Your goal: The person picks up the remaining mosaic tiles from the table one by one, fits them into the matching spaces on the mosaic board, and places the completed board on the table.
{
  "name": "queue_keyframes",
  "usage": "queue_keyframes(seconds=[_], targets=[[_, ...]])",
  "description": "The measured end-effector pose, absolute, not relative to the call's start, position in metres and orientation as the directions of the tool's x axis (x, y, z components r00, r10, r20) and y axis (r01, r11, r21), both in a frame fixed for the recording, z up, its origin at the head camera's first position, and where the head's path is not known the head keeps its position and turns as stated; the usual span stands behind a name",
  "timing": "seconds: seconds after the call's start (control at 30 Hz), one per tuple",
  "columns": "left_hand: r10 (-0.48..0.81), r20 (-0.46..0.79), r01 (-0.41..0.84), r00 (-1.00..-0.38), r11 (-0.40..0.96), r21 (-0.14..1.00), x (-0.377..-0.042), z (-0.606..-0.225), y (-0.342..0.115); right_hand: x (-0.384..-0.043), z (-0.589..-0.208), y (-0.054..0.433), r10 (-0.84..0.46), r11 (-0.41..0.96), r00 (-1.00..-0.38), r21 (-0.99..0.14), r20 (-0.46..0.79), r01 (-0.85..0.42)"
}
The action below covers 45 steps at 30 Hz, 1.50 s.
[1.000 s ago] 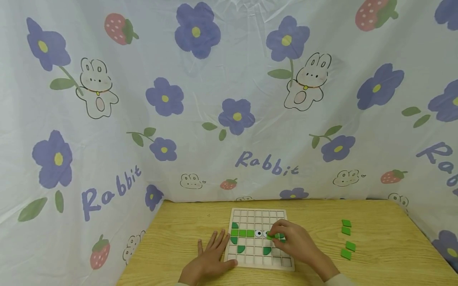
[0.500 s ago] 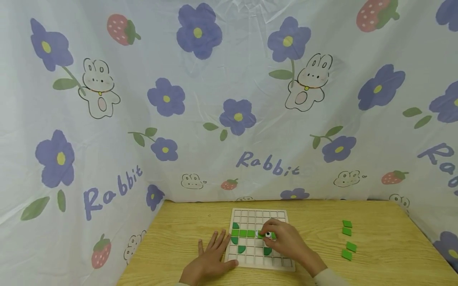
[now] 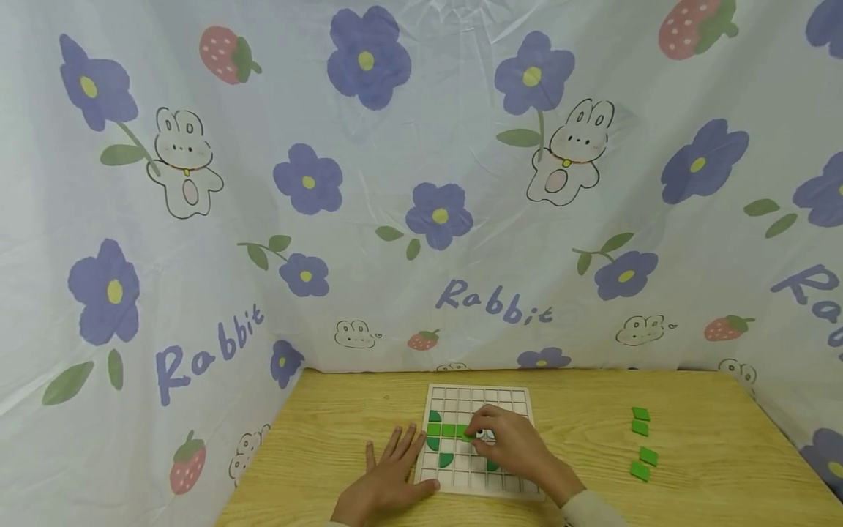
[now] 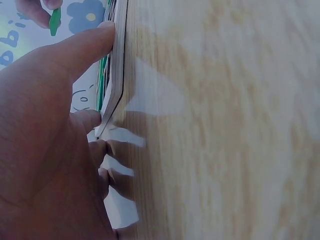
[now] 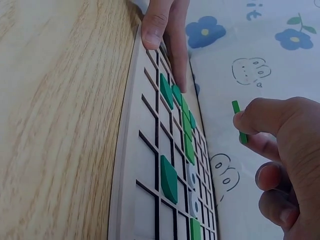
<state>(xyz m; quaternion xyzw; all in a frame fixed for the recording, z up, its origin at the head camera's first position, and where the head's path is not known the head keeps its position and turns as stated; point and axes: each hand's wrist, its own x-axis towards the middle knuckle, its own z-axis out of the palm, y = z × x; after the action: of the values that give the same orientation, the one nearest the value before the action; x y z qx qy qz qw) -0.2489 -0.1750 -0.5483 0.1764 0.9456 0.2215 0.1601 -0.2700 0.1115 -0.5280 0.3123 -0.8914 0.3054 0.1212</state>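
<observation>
A pale wooden grid board [image 3: 459,480] lies on the table. My left hand [image 3: 384,477] is spread flat at its left side, the thumb on the front corner and the fingertips by the left edge. Thumb and fingers of my right hand [image 3: 510,440] pinch a thin green tile [image 5: 240,122], held up above the board. Under it, a row of light green squares [image 5: 188,149] leads to two eye tiles [image 5: 194,204], with another green square [image 5: 195,229] beyond. Dark green rounded pieces [image 5: 169,181] sit in other cells. My right hand partly covers the row in the head view.
To the right of the board, several loose green diamond-shaped tiles [image 3: 640,428] lie on the wooden table [image 3: 579,395]. A white cloth [image 3: 369,293] printed with flowers and rabbits hangs behind the table and at its sides.
My right hand has moved left over the board with the green tile, from the right end of the row past the eye tiles. My left hand has stayed in place.
</observation>
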Motion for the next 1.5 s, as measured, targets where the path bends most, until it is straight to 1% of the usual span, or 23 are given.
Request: queue_keyframes(seconds=[0.43, 0.67, 0.93, 1.17, 1.5], targets=[[0.402, -0.213, 0.266, -0.891, 0.839, 0.474, -0.249, -0.552, -0.175, -0.275, -0.528, 0.098, -0.512, 0.610, -0.761, -0.454, 0.400, -0.649], [0.406, -0.217, 0.270, -0.888, 0.841, 0.470, -0.247, -0.546, -0.174, -0.278, -0.530, 0.093, -0.515, 0.618, -0.776, -0.469, 0.365, -0.631], [0.399, -0.231, 0.264, -0.887, 0.851, 0.454, -0.250, -0.549, -0.175, -0.280, -0.534, 0.088, -0.522, 0.625, -0.780, -0.467, 0.345, -0.625], [0.394, -0.238, 0.257, -0.888, 0.854, 0.453, -0.250, -0.548, -0.174, -0.283, -0.541, 0.082, -0.526, 0.634, -0.776, -0.448, 0.347, -0.630], [0.395, -0.235, 0.258, -0.888, 0.852, 0.456, -0.249, -0.547, -0.174, -0.290, -0.551, 0.072, -0.518, 0.677, -0.795, -0.416, 0.317, -0.607]])
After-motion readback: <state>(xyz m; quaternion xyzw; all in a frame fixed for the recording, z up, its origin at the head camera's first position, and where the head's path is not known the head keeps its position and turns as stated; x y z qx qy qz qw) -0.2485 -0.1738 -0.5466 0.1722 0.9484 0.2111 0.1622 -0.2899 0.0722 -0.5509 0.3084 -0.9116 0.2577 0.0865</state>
